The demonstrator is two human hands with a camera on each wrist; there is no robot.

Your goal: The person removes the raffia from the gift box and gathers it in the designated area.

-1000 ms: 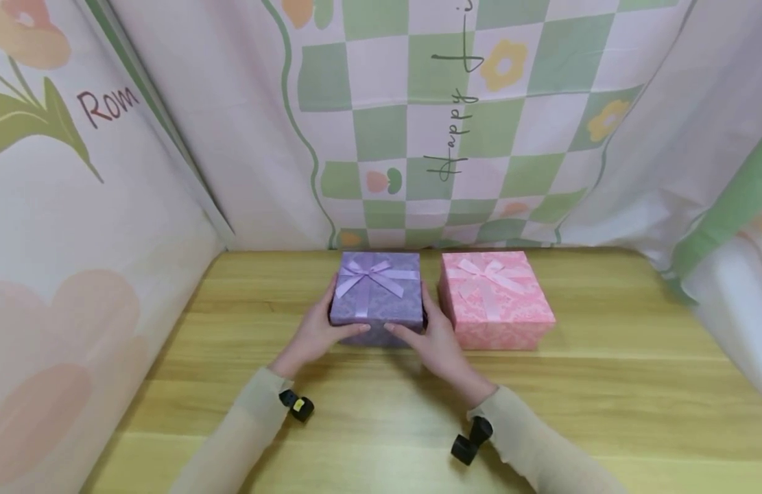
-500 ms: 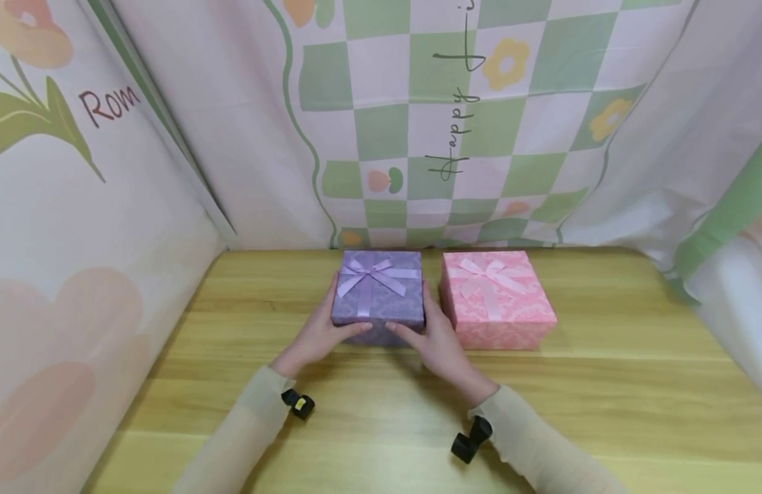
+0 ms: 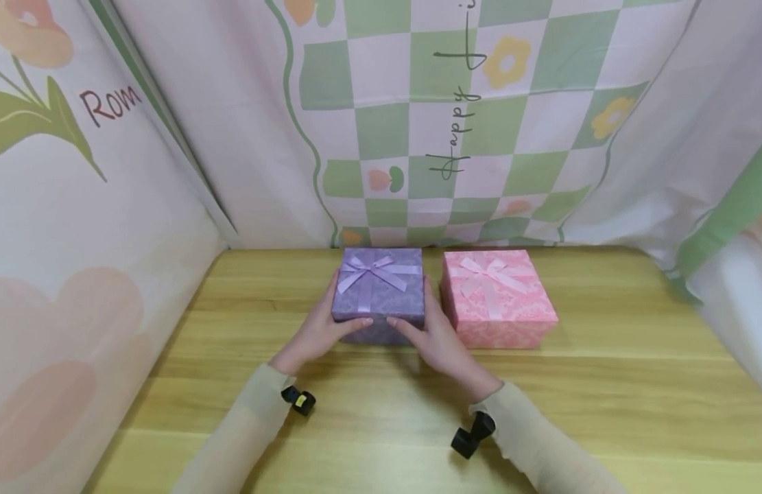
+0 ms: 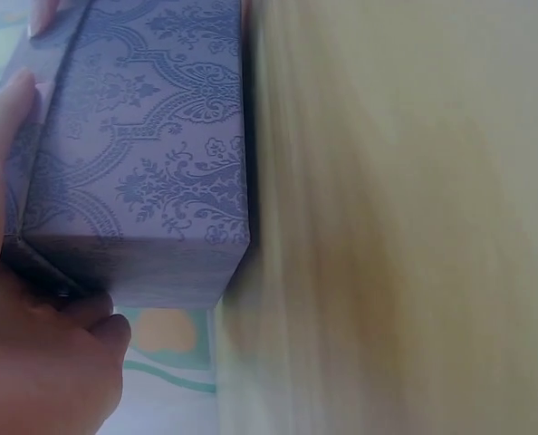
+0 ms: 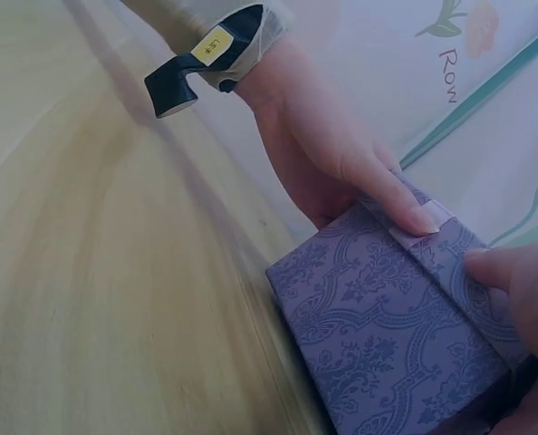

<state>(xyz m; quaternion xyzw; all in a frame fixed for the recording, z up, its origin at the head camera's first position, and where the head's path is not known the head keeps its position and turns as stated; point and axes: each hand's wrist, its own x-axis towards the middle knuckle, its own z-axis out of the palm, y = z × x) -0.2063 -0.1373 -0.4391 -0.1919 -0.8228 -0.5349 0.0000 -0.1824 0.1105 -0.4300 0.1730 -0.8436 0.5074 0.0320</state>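
When the room was examined, its walls were found covered by pale printed hangings; the back hanging (image 3: 393,123) bore a green-and-white check with yellow flowers and the word "Happy" running sideways; the left hanging (image 3: 53,226) carried large peach blossoms and the lettering "Rom"; a green band (image 3: 735,199) crossed the folds at far right. Beneath stood a wooden table (image 3: 634,391) in yellow-brown tone, its grain running side to side; a soft sheen lay on its near middle. Two beige sleeves (image 3: 241,418) reached in over it from the near edge.

Toward the table's far side stood a pink box (image 3: 501,285), patterned and tied with a pale bow; just to its left, near the back hanging, a purple box (image 3: 381,288) stood on the wood, its sides embossed with scrollwork. The left hand (image 3: 315,329) gripped the purple box at its left side, the right hand (image 3: 442,343) at its right, between the boxes; both thumbs (image 3: 405,329) pressed the front by the lid's edge, pinching against fingers along the sides; whether those fingers were spread or pressed together could not be told. Black devices (image 3: 473,436) sat at both wrists; a lilac bow (image 3: 370,272) topped the lid.
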